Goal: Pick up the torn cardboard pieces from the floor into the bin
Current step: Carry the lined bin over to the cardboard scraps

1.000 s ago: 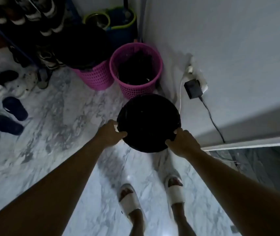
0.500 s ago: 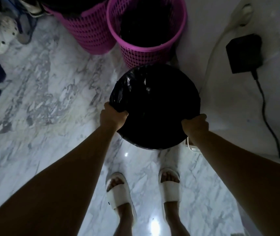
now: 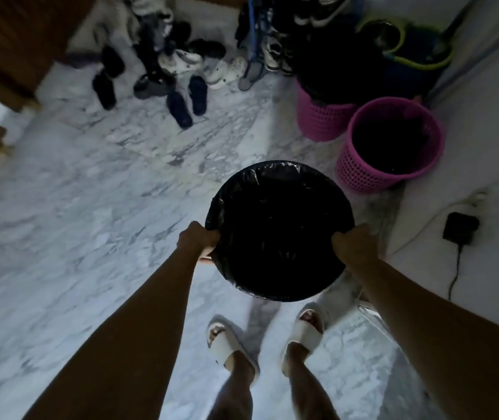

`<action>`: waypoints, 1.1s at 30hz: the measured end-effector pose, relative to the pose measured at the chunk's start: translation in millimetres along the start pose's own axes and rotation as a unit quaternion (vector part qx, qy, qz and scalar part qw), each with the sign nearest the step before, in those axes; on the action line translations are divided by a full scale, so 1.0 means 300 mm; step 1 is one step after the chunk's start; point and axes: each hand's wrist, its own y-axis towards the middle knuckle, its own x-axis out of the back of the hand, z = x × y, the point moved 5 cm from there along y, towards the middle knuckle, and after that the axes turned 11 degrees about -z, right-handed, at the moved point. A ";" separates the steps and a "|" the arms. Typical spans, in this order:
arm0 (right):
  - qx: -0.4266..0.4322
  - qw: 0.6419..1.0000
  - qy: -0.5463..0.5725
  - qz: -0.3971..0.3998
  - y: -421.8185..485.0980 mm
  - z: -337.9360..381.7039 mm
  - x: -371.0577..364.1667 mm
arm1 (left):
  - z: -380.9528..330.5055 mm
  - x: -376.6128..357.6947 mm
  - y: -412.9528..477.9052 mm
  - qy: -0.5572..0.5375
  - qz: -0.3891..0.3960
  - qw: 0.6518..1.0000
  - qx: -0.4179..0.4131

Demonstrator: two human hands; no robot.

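Note:
A round bin (image 3: 278,231) lined with a black plastic bag hangs in front of me above the marble floor. My left hand (image 3: 198,241) grips its rim on the left side and my right hand (image 3: 352,242) grips the rim on the right. The inside of the bin is dark and I cannot tell what it holds. No torn cardboard pieces show anywhere on the floor in this view.
Two pink mesh baskets (image 3: 390,144) (image 3: 321,116) stand by the wall at the right. A black adapter (image 3: 460,227) with a cable hangs on that wall. Several shoes and slippers (image 3: 181,83) lie at the far side. A wooden door (image 3: 8,47) is at the left. My feet wear white slippers (image 3: 304,331).
I have lifted the bin away from the wall and the pink baskets, and my view has swung left and up, bringing the shoes and the wooden door into sight.

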 end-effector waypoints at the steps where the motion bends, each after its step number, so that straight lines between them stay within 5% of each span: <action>1: 0.030 0.999 -0.019 0.012 -0.087 0.066 0.009 | 0.065 0.101 -0.052 -0.008 -0.005 1.000 0.005; 12: 0.306 0.944 -0.091 0.087 -1.165 0.545 -0.254 | 1.004 0.987 -0.620 -0.192 -0.135 0.964 0.124; 20: 0.460 0.850 -0.158 0.202 -1.904 0.670 -0.688 | 1.786 1.323 -0.844 -0.313 -0.208 0.894 0.244; 33: 0.483 0.780 -0.270 0.292 -2.464 1.054 -1.518 | 2.383 1.676 -0.505 -0.395 -0.245 0.816 0.345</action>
